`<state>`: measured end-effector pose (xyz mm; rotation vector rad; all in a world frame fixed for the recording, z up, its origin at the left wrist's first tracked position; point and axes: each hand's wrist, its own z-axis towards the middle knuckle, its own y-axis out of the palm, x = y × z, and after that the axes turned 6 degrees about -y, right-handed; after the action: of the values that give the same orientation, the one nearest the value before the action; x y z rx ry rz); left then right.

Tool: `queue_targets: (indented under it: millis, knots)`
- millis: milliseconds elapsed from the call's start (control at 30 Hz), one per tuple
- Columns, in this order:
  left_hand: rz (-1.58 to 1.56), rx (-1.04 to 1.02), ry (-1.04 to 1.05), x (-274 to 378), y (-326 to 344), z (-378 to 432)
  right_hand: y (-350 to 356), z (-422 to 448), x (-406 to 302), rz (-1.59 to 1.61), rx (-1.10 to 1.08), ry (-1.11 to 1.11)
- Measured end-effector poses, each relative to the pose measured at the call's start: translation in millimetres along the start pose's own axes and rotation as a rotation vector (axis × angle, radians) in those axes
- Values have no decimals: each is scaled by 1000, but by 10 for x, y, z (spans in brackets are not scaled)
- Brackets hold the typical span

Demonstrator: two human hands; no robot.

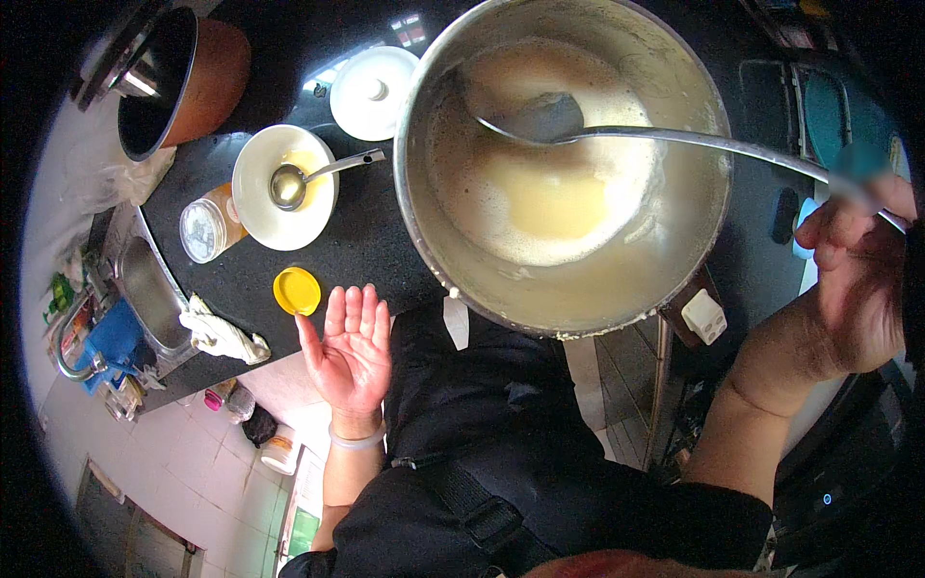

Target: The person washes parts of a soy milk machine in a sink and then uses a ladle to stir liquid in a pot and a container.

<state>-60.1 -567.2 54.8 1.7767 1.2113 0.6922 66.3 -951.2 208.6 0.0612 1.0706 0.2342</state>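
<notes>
A large metal pot (pixel 694 188) holds a pale yellow, frothy liquid (pixel 556 202). My right hand (pixel 860 231), at the right edge, grips the handle of a long metal ladle (pixel 672 134), whose bowl is over or in the liquid. Palm up and empty, my left hand (pixel 354 350) is held near the counter's edge, just below a yellow lid (pixel 297 291). Left of the pot, a white bowl (pixel 253 170) contains a smaller metal ladle (pixel 287 189) and some yellow liquid. Against that bowl leans or lies a clear jar (pixel 206 227) with amber contents.
A white lid with a knob (pixel 372 101) lies beside the pot. A brown pot with a dark interior (pixel 217 79) stands at the upper left. A steel sink (pixel 148 289) and a crumpled cloth (pixel 217 334) are at the left. A white knob-like piece (pixel 703 316) is below the pot's right side.
</notes>
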Motion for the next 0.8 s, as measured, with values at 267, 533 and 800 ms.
queue_targets:
  millis: [267, 533, 800]
  knots:
    - [-5, -4, -25, -16, 44, 14, 38, 80, 21, -15, -166, -112]
    - [14, -3, -21, -8, 85, -8, 186, -132, -727, -411, -434, 374]
    - [84, -65, -72, 119, 121, -36, 478, -439, -886, -434, -323, 264]
